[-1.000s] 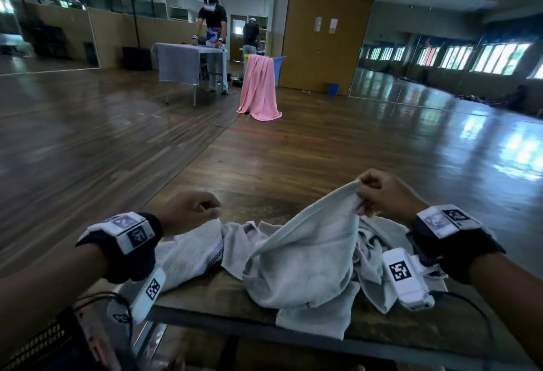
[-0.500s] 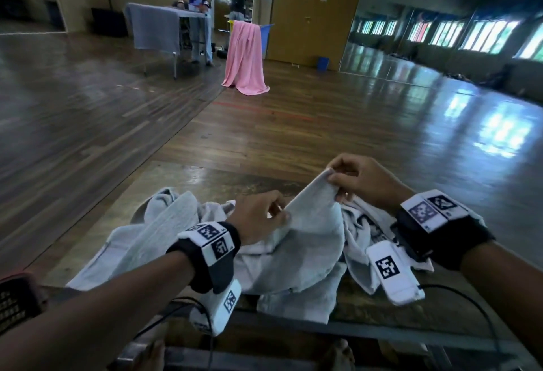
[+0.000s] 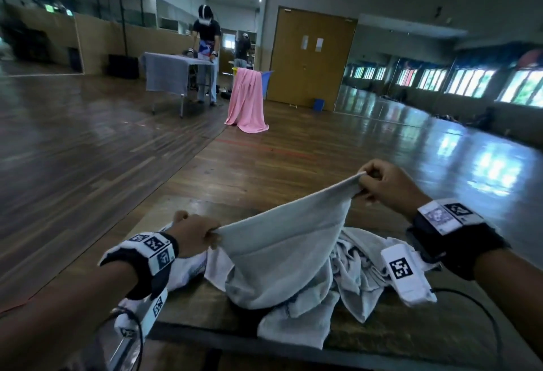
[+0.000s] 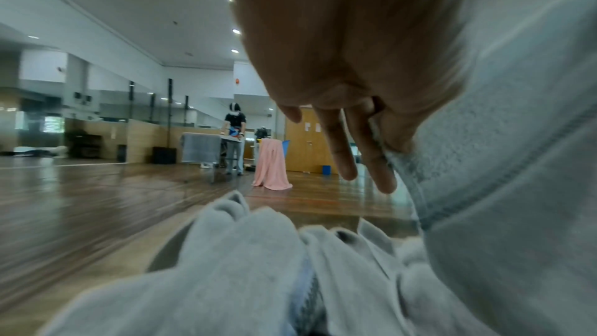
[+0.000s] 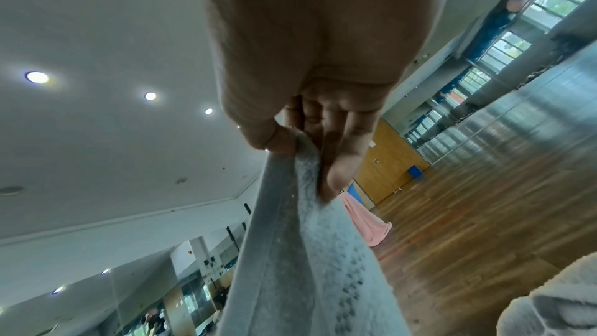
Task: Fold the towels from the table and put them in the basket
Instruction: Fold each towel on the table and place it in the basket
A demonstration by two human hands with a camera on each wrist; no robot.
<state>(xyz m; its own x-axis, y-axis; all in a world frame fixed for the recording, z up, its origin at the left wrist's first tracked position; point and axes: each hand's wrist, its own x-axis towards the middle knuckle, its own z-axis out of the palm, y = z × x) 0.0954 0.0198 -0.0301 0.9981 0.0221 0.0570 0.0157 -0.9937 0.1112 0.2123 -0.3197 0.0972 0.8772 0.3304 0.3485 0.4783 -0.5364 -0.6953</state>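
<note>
Hands point(image 3: 388, 185) raised towel point(image 3: 288, 241) higher; wooden table point(image 3: 382, 332), parquet hall.

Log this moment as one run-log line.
step: opening a towel | left hand: pinches grey towel edge | right hand: pinches raised corner | towel pile: on table | basket: not visible

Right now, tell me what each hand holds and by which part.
Both hold one grey towel by its top edge: the left hand pinches one end, the right hand the other, raised higher.
</note>
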